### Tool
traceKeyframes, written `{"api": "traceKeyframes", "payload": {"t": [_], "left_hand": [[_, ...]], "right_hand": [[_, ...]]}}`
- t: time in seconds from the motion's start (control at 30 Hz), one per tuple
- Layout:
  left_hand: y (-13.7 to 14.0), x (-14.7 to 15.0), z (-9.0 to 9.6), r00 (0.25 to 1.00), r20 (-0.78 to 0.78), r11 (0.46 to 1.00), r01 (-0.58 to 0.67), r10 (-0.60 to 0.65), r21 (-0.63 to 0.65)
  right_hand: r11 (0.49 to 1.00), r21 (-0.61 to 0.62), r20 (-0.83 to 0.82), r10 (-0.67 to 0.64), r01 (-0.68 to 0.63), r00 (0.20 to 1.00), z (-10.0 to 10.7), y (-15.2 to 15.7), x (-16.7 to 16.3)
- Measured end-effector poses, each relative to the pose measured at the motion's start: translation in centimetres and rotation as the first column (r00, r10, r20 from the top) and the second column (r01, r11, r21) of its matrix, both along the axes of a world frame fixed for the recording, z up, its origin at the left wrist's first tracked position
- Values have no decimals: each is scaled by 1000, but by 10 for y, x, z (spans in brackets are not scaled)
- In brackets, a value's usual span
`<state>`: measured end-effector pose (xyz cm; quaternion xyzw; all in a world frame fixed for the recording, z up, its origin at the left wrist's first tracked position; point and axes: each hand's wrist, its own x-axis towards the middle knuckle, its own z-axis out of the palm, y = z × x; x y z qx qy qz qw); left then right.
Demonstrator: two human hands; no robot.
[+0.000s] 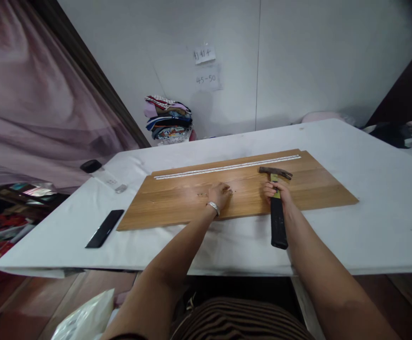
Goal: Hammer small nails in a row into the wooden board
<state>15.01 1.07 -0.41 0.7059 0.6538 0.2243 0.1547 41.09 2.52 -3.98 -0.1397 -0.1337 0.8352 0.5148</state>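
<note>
Phone-like black slab (105,228) lies near the table's (379,222) left front corner, with a clear black-capped bottle (101,174) behind it at the left edge. Plank (177,203) spans the table's middle, a pale strip (227,167) along its far edge. Left hand (219,194) rests on the plank, fingertips pinched over tiny dark specks. Right hand (276,191) is clenched around the hammer (277,208), its head on the plank. Wall note (208,79) reads "45-50". Bare cloth lies open to the right.
</note>
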Motion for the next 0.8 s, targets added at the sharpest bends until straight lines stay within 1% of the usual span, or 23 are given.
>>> {"api": "traceKeyframes", "payload": {"t": [0.1,0.33,0.57,0.7,0.8], "left_hand": [[1,4,2,999,-35,1000,7,-7,-23],[-2,9,4,996,-82,999,31,-32,-23],[-2,9,5,993,-113,999,28,-31,-30],[-6,12,8,990,-131,998,43,-49,-50],[-9,6,15,988,-141,998,54,-55,-14]], "right_hand": [[1000,-16,2,-7,7,1000,-1,0,1],[1000,13,54,-18,17,998,-3,-1,4],[1000,-3,39,-9,9,999,-5,-1,7],[996,84,56,11,-15,998,-6,-2,9],[991,131,81,8,-18,997,-5,-2,9]]}}
